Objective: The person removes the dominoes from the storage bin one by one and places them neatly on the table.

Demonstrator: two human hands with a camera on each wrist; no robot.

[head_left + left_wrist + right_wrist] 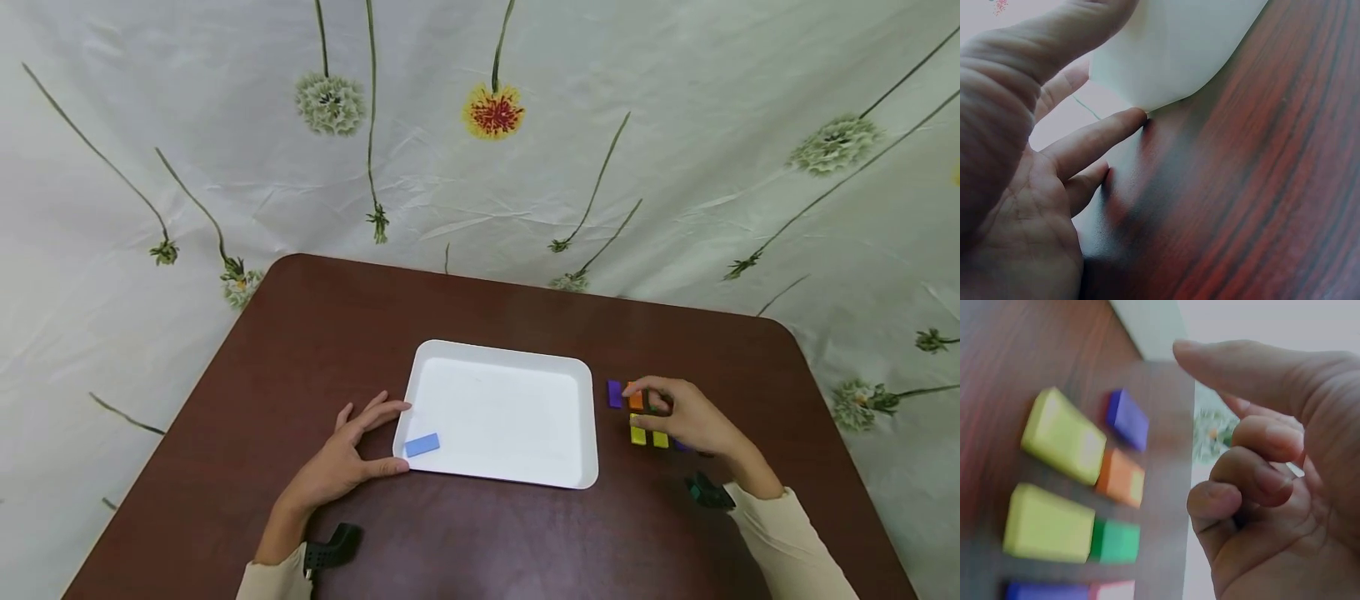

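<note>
A shallow white tray (495,417) lies on the table, with one light blue block (422,445) flat in its near left corner. My left hand (337,467) touches the tray's left side, thumb at the near corner and fingers spread along the rim. Over a group of small blocks right of the tray, my right hand (693,417) hovers and holds nothing. Its thumb and index finger are apart, and the other fingers are loosely bent. Around it lie a purple block (615,394), an orange block (635,400), two yellow blocks (1063,437) and a green block (1116,541).
Another purple block (1047,592) and a pink one (1113,591) lie at the lower edge of the right wrist view. The dark brown table (480,533) has rounded far corners. Behind it hangs a pale cloth (450,183) printed with flowers.
</note>
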